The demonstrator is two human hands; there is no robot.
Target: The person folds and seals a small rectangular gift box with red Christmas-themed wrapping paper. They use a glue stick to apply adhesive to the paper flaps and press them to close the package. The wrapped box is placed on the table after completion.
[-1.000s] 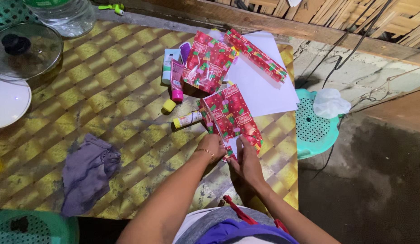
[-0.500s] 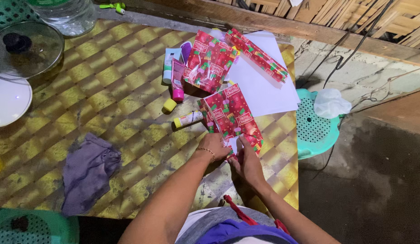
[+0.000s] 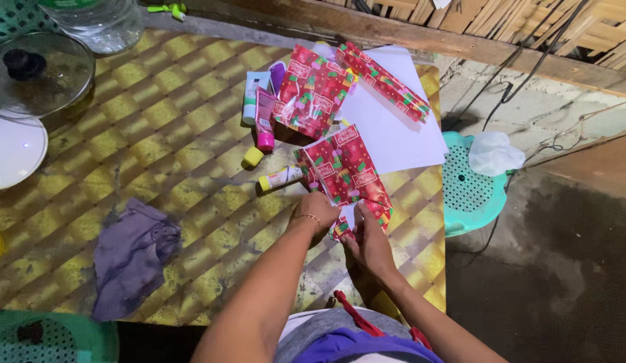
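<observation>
**Both hands fold the near end of a wrapped parcel**

The left hand (image 3: pixel 317 210) and right hand (image 3: pixel 368 243) pinch the near flap of a flat parcel in red patterned gift paper (image 3: pixel 343 176), probably creasing it against the gold woven-pattern worktop (image 3: pixel 158 141). Just left lies a yellow-capped glue stick (image 3: pixel 280 177), uncapped. Far left, a glass lid (image 3: pixel 38 72) covers a dish, contents unclear.

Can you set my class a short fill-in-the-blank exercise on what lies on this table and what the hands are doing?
1. Both hands, the left hand and the right hand, press on a piece of red ____.
2. The glue stick lies with its yellow ____ off, nearby.
3. The crumpled cloth on the table is ____ in colour.
4. The glass lid has a ____ knob.

Missing words: wrapping paper; cap; purple; black
</observation>
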